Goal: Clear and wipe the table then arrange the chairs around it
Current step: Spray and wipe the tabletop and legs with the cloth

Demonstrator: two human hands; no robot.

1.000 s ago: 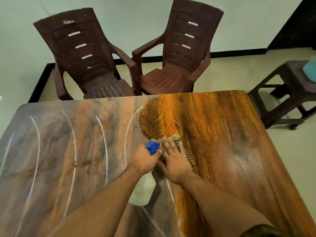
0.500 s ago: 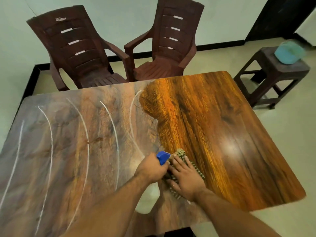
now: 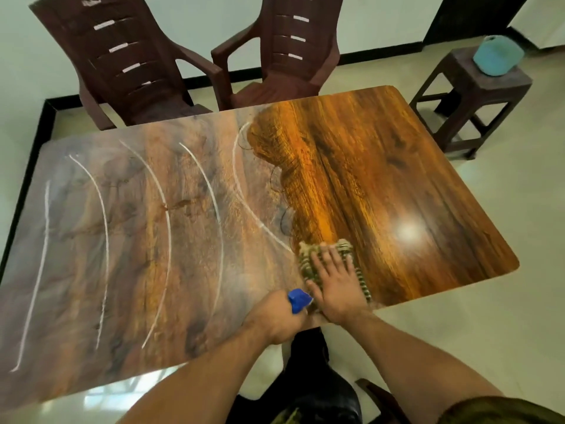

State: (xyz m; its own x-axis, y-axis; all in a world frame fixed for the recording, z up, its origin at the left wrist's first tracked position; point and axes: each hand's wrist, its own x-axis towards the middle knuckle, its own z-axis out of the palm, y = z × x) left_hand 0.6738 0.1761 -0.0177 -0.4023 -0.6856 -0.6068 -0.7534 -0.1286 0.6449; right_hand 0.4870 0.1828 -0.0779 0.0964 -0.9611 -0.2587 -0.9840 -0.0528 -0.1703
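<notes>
Room: a pale floor (image 3: 458,332) and pale wall with dark skirting, seen from above.
Table (image 3: 397,166): the wood-grain top is glossy orange on its right part. The left part is dull and greyish, crossed by curved white streaks (image 3: 166,224).
Cloth (image 3: 307,258): striped, lying flat where the glossy and dull parts meet, close to the near edge.
Right hand (image 3: 336,286): fingers straight and spread, palm pressing down on the cloth.
Left hand (image 3: 275,319): just beside the right hand at the near edge, fingers curled round a spray bottle (image 3: 298,299). Only the bottle's blue nozzle shows.
Chairs (image 3: 122,56): two brown plastic ones stand side by side at the far edge.
Stool (image 3: 477,96): off to the right, well apart from the table, with a teal object (image 3: 496,55) on top.
Risk, edge: a stroke pulled toward the person could drag the cloth off the table.
Risk, hands: they sit so close that a leftward sweep may knock the bottle.
Risk, finish: the dull part is not yet wiped, and a loaded cloth could smear residue onto the glossy part.
</notes>
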